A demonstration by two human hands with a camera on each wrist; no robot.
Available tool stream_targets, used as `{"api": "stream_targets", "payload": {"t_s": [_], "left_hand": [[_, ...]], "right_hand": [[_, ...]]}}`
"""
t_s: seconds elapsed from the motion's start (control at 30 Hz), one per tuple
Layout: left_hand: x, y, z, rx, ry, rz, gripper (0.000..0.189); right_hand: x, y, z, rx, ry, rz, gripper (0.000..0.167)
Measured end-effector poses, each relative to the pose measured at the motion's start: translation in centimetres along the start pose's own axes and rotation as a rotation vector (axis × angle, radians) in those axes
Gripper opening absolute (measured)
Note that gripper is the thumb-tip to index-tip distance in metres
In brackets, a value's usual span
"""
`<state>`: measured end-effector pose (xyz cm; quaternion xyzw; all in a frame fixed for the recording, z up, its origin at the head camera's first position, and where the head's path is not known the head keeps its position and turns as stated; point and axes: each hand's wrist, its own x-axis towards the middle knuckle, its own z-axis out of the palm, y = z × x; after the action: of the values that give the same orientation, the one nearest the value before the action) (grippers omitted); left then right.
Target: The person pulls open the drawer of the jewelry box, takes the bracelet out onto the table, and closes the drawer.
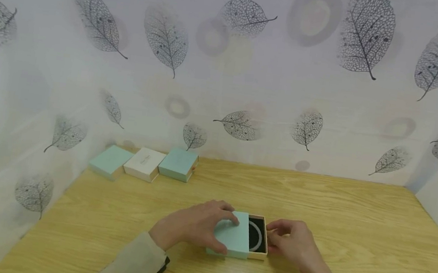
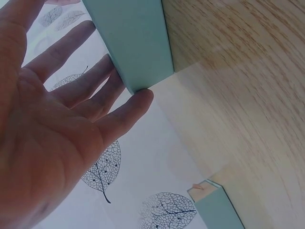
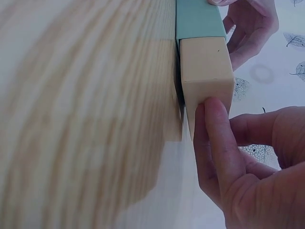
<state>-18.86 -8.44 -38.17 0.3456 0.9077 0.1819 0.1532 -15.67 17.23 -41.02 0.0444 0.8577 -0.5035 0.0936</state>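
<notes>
A light-green slide-out gift box [image 1: 235,238] lies on the table in the head view. Its cream inner drawer [image 1: 256,255] is part-way out to the right. On the drawer's black lining sits a pale ring-shaped bangle [image 1: 257,237], partly covered by the sleeve. My left hand [image 1: 202,226] grips the green sleeve, thumb on the near side and fingers over the top; its fingertips also show along the sleeve [image 2: 138,43]. At the drawer's end, my right hand [image 1: 295,245] holds with bent fingers, fingertips [image 3: 215,106] together on the end face.
At the back left stand a green box [image 1: 111,160], a white box [image 1: 144,162] and a teal box [image 1: 179,163], close together in a row. Behind the wooden table [image 1: 318,200] hangs a leaf-patterned backdrop [image 1: 267,83], which also runs along both sides.
</notes>
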Motion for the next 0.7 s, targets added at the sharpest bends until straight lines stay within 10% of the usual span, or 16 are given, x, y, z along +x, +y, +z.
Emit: {"api": "stream_targets", "payload": {"t_s": [0.7], "left_hand": [[-0.04, -0.16, -0.03, -0.018, -0.006, 0.001, 0.058]], "right_hand": [[0.06, 0.45, -0.35, 0.015, -0.014, -0.025, 0.022]]}}
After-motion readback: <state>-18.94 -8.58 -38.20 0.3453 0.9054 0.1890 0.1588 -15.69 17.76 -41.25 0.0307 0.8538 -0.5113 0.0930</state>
